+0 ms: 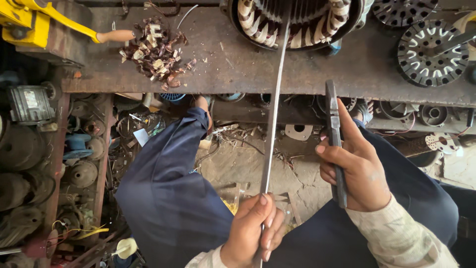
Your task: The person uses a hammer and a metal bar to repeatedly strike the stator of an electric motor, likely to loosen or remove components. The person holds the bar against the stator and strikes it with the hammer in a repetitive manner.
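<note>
Near the bottom of the view, my left hand [250, 233] has its grip closed around the near end of a long thin metal strip [274, 106]. The strip runs away from me, up over the edge of the rusty bench [297, 69], and its far end reaches the wound motor stator [297, 22] standing at the far side. To the right, my right hand [354, 166] is closed on a dark flat tool [333, 134], held upright with its tip pointing away, just beside the strip but not touching it. Whether it is a file or a blade I cannot tell. On the bench's left part lies a heap of brown paper scraps [154, 52], with a yellow tool [29, 20] beyond. Slotted rotor discs [431, 49] sit at the far right. Below, my dark blue trouser legs [168, 193] frame the littered floor [248, 164].
</note>
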